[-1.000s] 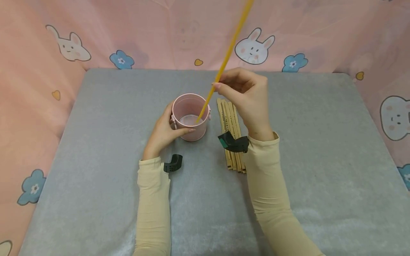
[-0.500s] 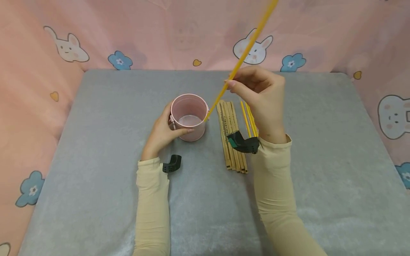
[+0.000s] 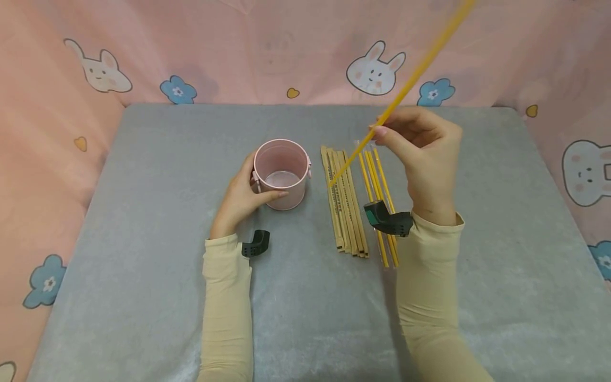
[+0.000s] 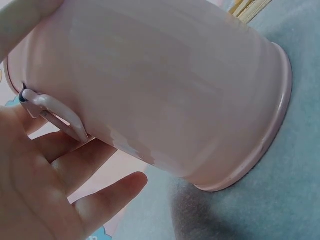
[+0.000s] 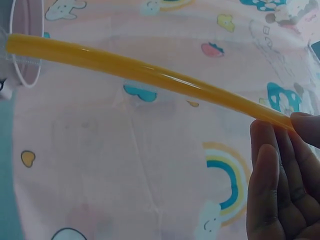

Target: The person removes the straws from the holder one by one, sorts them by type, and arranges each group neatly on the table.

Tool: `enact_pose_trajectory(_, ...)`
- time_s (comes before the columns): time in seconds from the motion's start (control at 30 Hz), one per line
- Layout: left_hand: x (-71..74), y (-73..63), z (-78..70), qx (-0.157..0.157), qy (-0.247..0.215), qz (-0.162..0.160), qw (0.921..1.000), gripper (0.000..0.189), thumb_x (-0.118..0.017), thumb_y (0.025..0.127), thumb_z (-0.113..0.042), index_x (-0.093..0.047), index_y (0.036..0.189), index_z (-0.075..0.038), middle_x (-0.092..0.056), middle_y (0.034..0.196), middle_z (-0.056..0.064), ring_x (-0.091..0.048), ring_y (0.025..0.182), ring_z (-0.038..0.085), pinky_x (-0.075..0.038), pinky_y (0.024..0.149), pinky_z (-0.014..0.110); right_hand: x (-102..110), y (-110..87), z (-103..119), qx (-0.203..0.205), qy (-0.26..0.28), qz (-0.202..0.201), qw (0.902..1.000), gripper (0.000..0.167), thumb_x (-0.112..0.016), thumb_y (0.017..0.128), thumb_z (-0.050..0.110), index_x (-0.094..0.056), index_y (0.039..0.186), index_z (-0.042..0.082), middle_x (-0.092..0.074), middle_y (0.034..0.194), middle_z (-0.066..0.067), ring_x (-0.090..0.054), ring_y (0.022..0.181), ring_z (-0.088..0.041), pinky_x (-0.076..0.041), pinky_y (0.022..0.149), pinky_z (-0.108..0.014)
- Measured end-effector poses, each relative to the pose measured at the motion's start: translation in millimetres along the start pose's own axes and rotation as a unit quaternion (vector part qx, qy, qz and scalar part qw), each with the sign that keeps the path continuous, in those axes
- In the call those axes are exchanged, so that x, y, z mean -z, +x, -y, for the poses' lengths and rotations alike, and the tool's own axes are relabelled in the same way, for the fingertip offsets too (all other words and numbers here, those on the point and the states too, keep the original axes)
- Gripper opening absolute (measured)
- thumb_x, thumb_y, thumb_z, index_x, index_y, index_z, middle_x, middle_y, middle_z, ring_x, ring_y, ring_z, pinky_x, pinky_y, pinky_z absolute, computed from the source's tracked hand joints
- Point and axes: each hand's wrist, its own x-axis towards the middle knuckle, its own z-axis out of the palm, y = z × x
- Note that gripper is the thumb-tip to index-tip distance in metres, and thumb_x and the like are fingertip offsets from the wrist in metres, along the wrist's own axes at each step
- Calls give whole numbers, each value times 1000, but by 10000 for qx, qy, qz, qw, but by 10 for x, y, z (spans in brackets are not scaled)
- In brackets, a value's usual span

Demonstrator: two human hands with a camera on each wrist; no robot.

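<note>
My left hand (image 3: 241, 196) holds a pink bucket (image 3: 281, 156) upright on the table, thumb on its near side. In the left wrist view the bucket's wall (image 4: 165, 85) and folded handle (image 4: 62, 112) show close to the palm. My right hand (image 3: 427, 156) pinches a long yellow straw (image 3: 412, 79) between thumb and fingers, above the table. The straw slants, its lower end over several flat paper-wrapped sticks (image 3: 341, 201), its upper end leaving the head view. In the right wrist view the straw (image 5: 150, 75) points away from the fingertips. Inside the bucket no straw shows.
Several yellow straws (image 3: 374, 175) in clear wrapping lie right of the paper-wrapped sticks, partly hidden by the black wrist camera (image 3: 387, 218). The grey cloth-covered table (image 3: 157, 175) meets a pink patterned curtain (image 3: 229, 63) at the back.
My right hand has moved right with the straw, whose lower end has gone from over the bucket to above the paper-wrapped sticks. The straws lying on the table now show. The left hand stays.
</note>
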Motion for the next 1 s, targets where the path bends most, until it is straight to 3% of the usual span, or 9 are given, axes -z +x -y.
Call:
enact_pose_trajectory(0.43, -6, 13, 16, -103, -80, 11, 9999, 93, -85, 69, -12, -33, 146, -16, -46, 138, 7, -45, 126, 21, -36, 105, 35, 365, -127, 23, -250, -272, -65, 9993, 11, -65, 74, -21, -60, 83, -24, -68, 76, -18, -62, 65, -27, -54, 66, -29)
enact_pose_trajectory(0.73, -23, 18, 2, -24, -235, 31, 9997, 93, -85, 69, -11, -33, 146, -16, -47, 138, 7, -44, 127, 21, -34, 106, 35, 714, -282, 22, -802, -739, -138, 9939, 11, -66, 75, -19, -62, 85, -21, -69, 78, -14, -63, 67, -24, -54, 66, -25)
enact_pose_trajectory(1.0, -2, 11, 9, -58, -100, -39, 9999, 93, -85, 69, -11, -32, 146, -14, -46, 137, 8, -45, 125, 22, -36, 104, 32, 878, -359, 33, -1126, -1117, -82, 9873, 14, -68, 77, -15, -63, 90, -20, -69, 78, -12, -63, 67, -23, -55, 67, -23)
